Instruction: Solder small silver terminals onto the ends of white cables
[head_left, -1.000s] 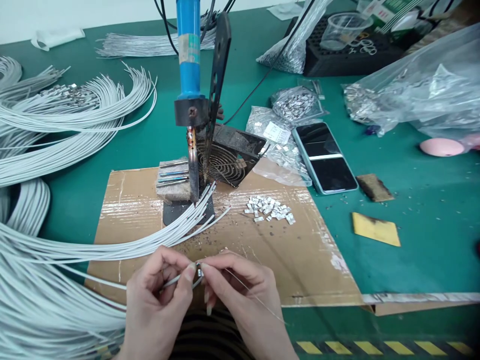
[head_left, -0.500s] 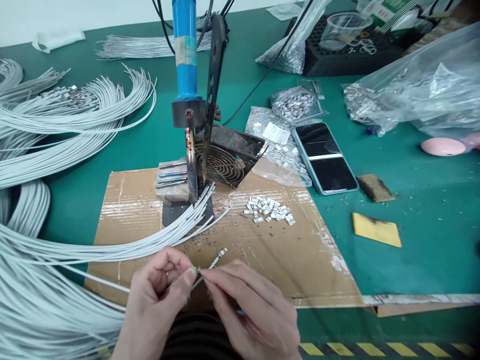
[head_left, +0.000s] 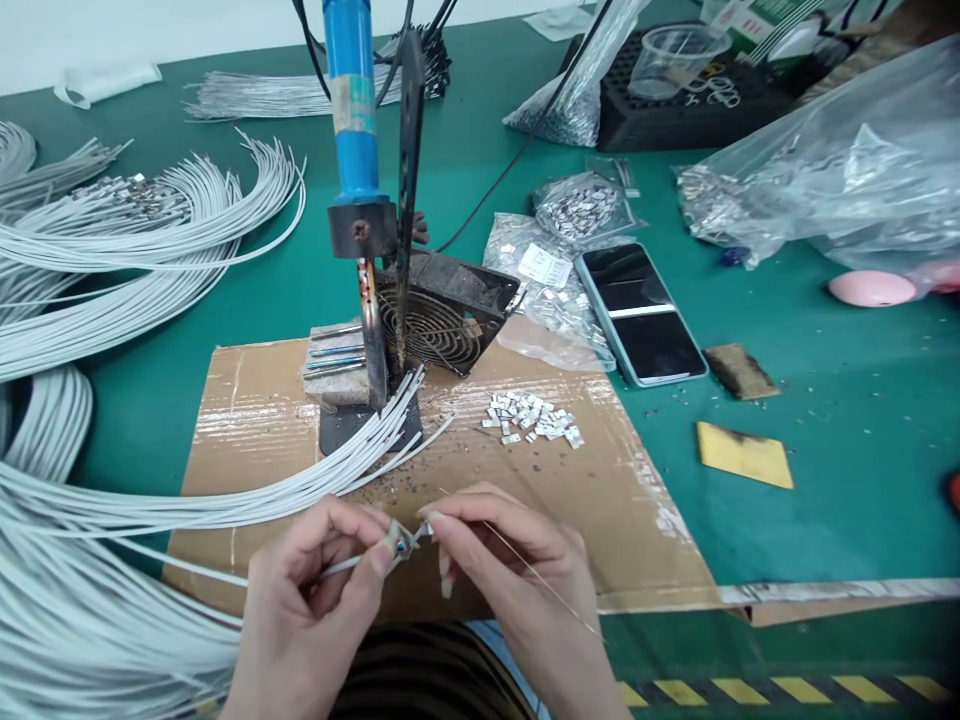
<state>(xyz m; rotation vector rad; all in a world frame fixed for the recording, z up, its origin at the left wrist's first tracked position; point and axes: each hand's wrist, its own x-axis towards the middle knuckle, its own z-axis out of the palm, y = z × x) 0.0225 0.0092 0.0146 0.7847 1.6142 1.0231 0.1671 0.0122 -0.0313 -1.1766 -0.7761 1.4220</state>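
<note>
Fingertips (head_left: 386,550) of the left hand (head_left: 315,610) pinch a thin white insulated wire (head_left: 341,566) near its end, and the right hand (head_left: 517,580) nips the small silver metal terminal (head_left: 421,530) at that tip, low over a brown cardboard sheet (head_left: 615,510), near a heap of loose silver terminals (head_left: 532,420)

A green table (head_left: 862,420) carries a cardboard sheet (head_left: 255,420), white cables (head_left: 112,250), a phone (head_left: 640,313) and plastic bags (head_left: 825,190).

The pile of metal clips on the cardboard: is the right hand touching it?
Apart. The head view shows bare cardboard between the pile and the right hand, which pinches a wire with the left hand.
</note>
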